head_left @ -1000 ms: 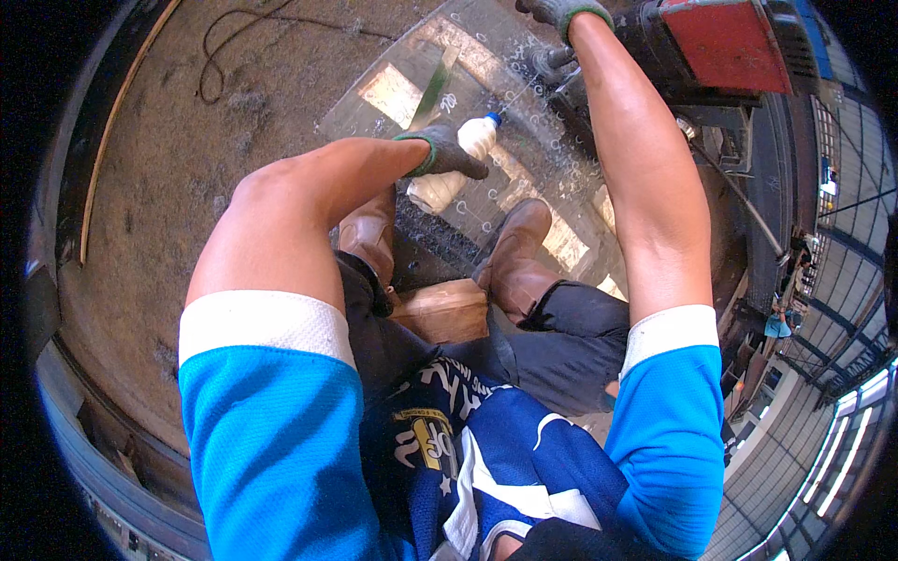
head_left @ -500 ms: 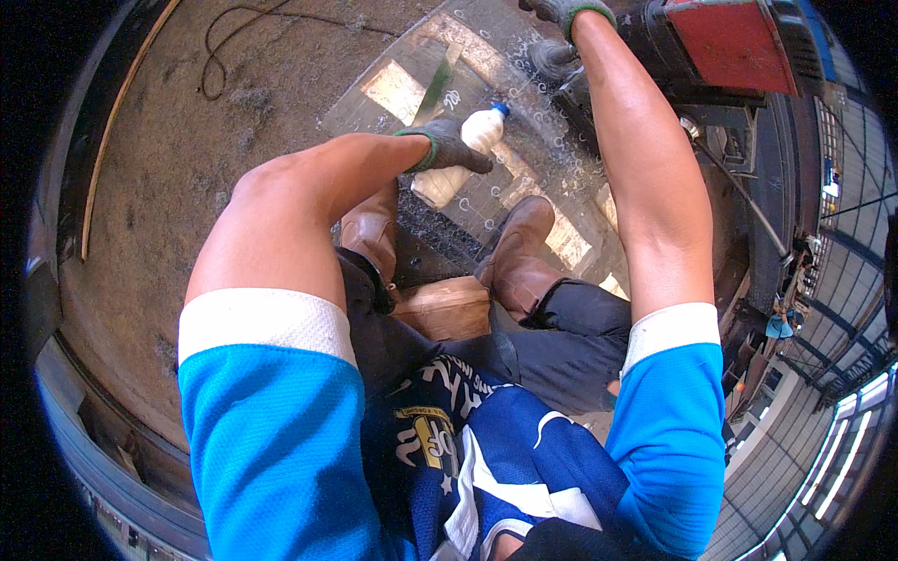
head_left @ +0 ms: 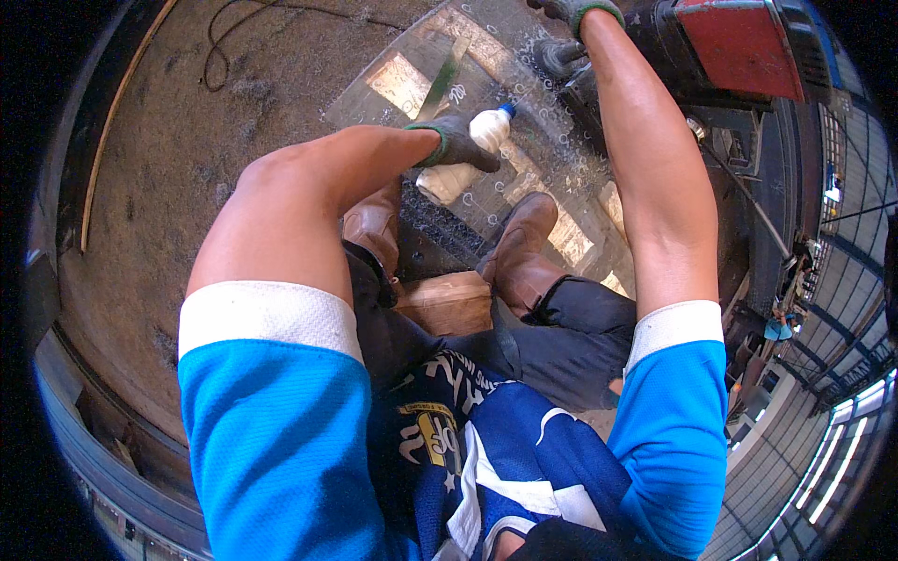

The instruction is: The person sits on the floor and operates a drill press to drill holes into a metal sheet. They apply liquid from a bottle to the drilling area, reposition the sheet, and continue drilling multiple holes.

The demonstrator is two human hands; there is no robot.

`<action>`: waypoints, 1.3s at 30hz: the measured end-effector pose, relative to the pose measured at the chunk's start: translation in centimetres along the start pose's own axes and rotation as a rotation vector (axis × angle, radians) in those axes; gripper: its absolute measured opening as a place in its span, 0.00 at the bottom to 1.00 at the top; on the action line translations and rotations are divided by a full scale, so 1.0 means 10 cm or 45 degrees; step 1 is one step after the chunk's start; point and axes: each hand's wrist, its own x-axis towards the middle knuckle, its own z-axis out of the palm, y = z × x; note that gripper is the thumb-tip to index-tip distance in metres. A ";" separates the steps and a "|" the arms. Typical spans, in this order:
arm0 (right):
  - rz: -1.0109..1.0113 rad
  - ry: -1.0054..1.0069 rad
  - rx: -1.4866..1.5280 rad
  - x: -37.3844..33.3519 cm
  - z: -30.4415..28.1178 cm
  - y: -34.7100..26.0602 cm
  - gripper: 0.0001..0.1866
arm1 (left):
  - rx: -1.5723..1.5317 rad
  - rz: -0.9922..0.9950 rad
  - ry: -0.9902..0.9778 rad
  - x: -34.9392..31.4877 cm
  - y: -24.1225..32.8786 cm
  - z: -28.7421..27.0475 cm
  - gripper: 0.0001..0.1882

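Note:
My left hand (head_left: 463,148), in a dark grey glove with a green cuff, is closed round the middle of a white plastic bottle (head_left: 489,129) with a blue cap. The bottle tilts over a marked metal plate (head_left: 477,201), its cap pointing up and right. At the top edge my right hand (head_left: 569,9), gloved alike, has its fingers curled; what they hold is cut off by the picture's edge. Just below that hand is a dark cylindrical tool end (head_left: 559,58), beside a red and black machine (head_left: 734,47).
Curled metal shavings (head_left: 440,224) lie over the plate and ground. A wooden block (head_left: 444,304) sits between my brown boots (head_left: 524,248). A flat metal strip (head_left: 442,79) rests on the plate. A dark cable (head_left: 217,56) loops at the far left. Another person (head_left: 779,325) is distant at right.
My left hand and the bottle appear slightly further right in the picture, as do the plate and machine; the view has shifted a little. Both hands keep their closed shape.

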 end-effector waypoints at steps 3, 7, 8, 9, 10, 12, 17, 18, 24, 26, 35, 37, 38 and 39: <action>-0.005 0.005 0.002 0.01 0.02 0.02 0.20 | -0.144 0.156 0.054 -0.02 -0.07 0.00 0.48; -0.010 0.009 0.001 0.03 0.03 0.06 0.19 | -0.031 0.193 -0.003 0.14 -0.16 0.06 0.46; -0.014 0.011 -0.002 0.03 0.03 0.07 0.19 | -0.003 0.135 0.010 0.19 -0.18 0.08 0.45; -0.015 0.012 -0.001 0.04 0.04 0.07 0.19 | 0.024 0.078 0.021 0.23 -0.20 0.10 0.44; -0.017 0.014 -0.003 0.04 0.06 0.08 0.19 | 0.026 0.020 0.027 0.26 -0.22 0.11 0.44; -0.024 0.012 -0.002 0.04 0.09 0.07 0.18 | 0.049 0.049 0.094 0.27 -0.23 0.13 0.44; -0.061 0.049 0.006 0.01 0.07 -0.04 0.16 | -0.131 0.138 0.113 0.12 -0.14 0.10 0.45; -0.090 0.043 -0.023 0.01 0.03 -0.08 0.15 | -0.097 0.171 0.125 0.10 -0.09 0.09 0.45; 0.184 -0.202 -0.022 0.04 -0.16 -0.32 0.18 | 0.094 0.300 0.085 0.09 0.20 0.23 0.48; 0.309 -0.165 0.083 0.03 -0.17 -0.36 0.23 | 0.067 0.325 0.044 0.10 0.25 0.36 0.45; 0.491 -0.128 0.290 0.00 -0.23 -0.44 0.30 | 0.271 0.559 -0.071 0.08 0.32 0.64 0.44; 0.472 -0.081 0.303 0.04 -0.19 -0.45 0.31 | 0.466 0.674 -0.055 0.02 0.26 0.56 0.45; 0.473 -0.096 0.303 0.06 -0.16 -0.45 0.31 | 0.593 0.650 -0.032 -0.03 0.20 0.49 0.44; 0.473 -0.076 0.318 0.07 -0.13 -0.42 0.31 | 0.626 0.488 0.025 -0.04 0.16 0.38 0.43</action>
